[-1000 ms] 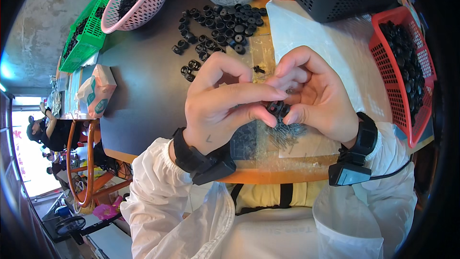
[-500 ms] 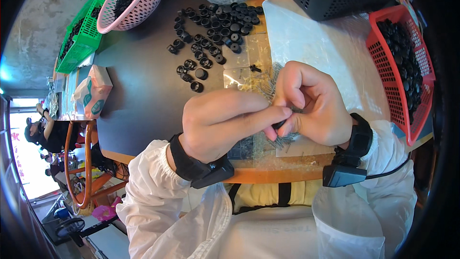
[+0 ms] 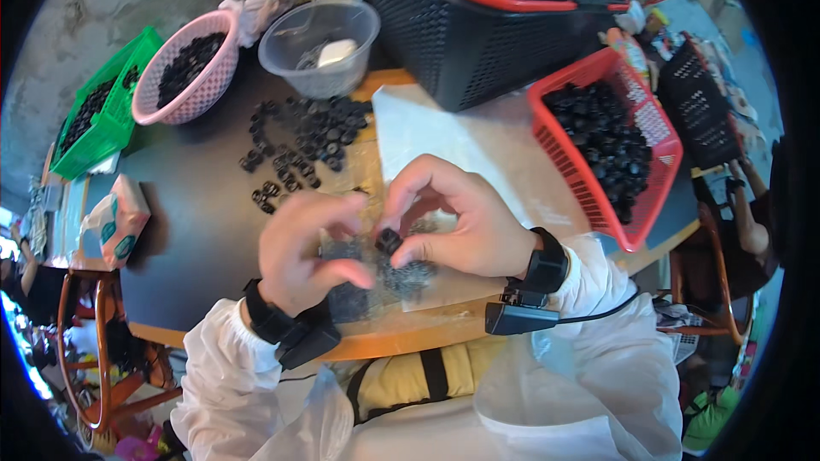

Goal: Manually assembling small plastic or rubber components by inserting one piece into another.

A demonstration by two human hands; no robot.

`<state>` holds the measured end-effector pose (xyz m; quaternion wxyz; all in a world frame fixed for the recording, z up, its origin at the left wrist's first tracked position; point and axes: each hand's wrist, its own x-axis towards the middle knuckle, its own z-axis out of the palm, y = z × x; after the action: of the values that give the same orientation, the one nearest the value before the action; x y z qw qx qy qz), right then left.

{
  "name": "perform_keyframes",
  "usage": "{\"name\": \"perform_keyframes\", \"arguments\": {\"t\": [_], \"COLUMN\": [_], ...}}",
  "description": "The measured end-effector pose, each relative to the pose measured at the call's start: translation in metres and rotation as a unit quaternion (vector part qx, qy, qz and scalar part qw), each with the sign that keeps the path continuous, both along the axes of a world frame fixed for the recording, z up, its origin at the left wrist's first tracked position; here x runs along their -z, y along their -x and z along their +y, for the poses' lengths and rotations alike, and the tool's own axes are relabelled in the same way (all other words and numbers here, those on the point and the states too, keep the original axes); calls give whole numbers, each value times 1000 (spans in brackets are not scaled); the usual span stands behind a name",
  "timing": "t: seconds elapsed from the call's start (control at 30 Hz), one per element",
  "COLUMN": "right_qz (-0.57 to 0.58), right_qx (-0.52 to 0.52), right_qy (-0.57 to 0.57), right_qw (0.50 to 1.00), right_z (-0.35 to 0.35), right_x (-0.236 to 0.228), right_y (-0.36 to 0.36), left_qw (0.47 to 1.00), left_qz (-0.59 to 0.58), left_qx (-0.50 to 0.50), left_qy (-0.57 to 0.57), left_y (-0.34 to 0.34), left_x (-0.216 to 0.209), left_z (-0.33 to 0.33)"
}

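Observation:
My right hand [image 3: 457, 220] pinches a small round black plastic part [image 3: 389, 242] between thumb and fingertips. To its left, my left hand [image 3: 301, 248] is open, its thumb and fingers apart and a little blurred. Nothing shows between those fingers. A small black piece [image 3: 361, 191] is just beyond the left fingertips; whether they touch it I cannot tell. Thin metal pins [image 3: 412, 280] lie in a heap under and beside my right hand, partly hidden by it. Farther off, many black round caps and rings [image 3: 329, 130] are spread on the dark tabletop [image 3: 192, 230].
At the back stand a green basket [image 3: 128, 111], a pink basket [image 3: 192, 107] and a clear plastic tub [image 3: 320, 68]. A tall black basket [image 3: 461, 60] and a red basket [image 3: 598, 196] of black parts are at the right. A tissue pack [image 3: 120, 222] lies left.
My hands have come apart: the left let go of the black part and drew left, while the right still holds it. The view has tilted up and turned, showing more to the right.

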<state>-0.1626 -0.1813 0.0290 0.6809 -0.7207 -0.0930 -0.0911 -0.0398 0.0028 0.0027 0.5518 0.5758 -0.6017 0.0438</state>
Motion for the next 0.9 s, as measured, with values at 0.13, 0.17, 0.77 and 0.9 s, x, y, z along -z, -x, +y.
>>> {"name": "perform_keyframes", "arguments": {"t": [0.13,0.17,0.77,0.9], "right_qz": [-105,-112,-100,-66], "right_qx": [242,305,175,170], "right_qy": [407,477,514,551], "right_qw": [875,817,834,814], "right_z": [-20,-34,-29,-33], "right_x": [-49,-62,14,26], "right_y": [22,37,-79,-109], "left_qw": [995,996,975,974], "left_qz": [82,73,-97,-123], "left_qx": [-55,-43,-138,-139], "left_qy": [17,35,-146,-134], "left_y": [-14,-14,-29,-33], "left_x": [9,3,2,6], "left_z": [19,12,-1,-6]}}
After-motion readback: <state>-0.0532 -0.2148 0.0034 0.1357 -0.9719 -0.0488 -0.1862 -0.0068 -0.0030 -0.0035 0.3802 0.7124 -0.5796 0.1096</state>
